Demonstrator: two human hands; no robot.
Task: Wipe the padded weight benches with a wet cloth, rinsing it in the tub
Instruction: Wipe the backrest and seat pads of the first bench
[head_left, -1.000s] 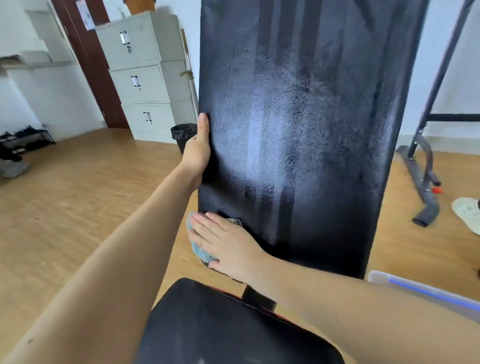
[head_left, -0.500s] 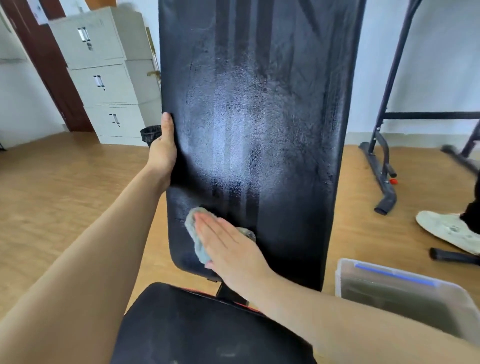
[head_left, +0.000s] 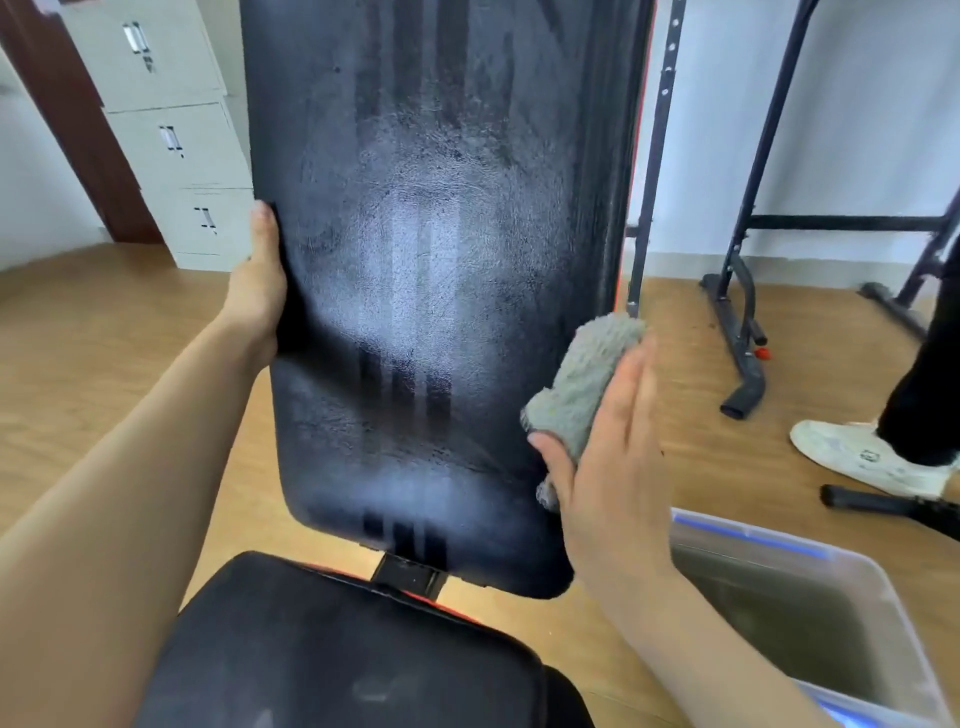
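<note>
- cloth (head_left: 584, 387), grey and fluffy, pressed against the right edge of the black backrest pad (head_left: 431, 270), low down on that edge.
- right hand (head_left: 610, 467) lies flat over the cloth, fingers (head_left: 631, 395) straight and held together, pointing up; the thumb hooks under the cloth's lower corner, so the cloth is pinned between palm and pad.
- a tuft of the cloth pokes out above the fingertips, another bit peeks out below the thumb.
- left hand (head_left: 257, 291) clamps the pad's opposite edge, thumb up along the front face, the other fingers wrapped behind and out of sight.
- between the two hands the pad shows wet sheen and dark vertical streaks, standing steeply inclined.
- below both wrists sits the seat pad (head_left: 337, 649), black, with a red-trimmed hinge bracket joining it to the backrest.
- tub (head_left: 883, 613), clear plastic with a blue strip on its rim, sits on the wooden floor (head_left: 104, 353) just under the right forearm, murky water inside.
- beyond the right fingertips stands a black metal rack frame (head_left: 737, 312), feet on the floor.
- further right, a white shoe (head_left: 867, 460) and a dark trouser leg of another person.
- past the left thumb, a pale filing cabinet (head_left: 176, 135) against the wall beside a dark brown door frame.
</note>
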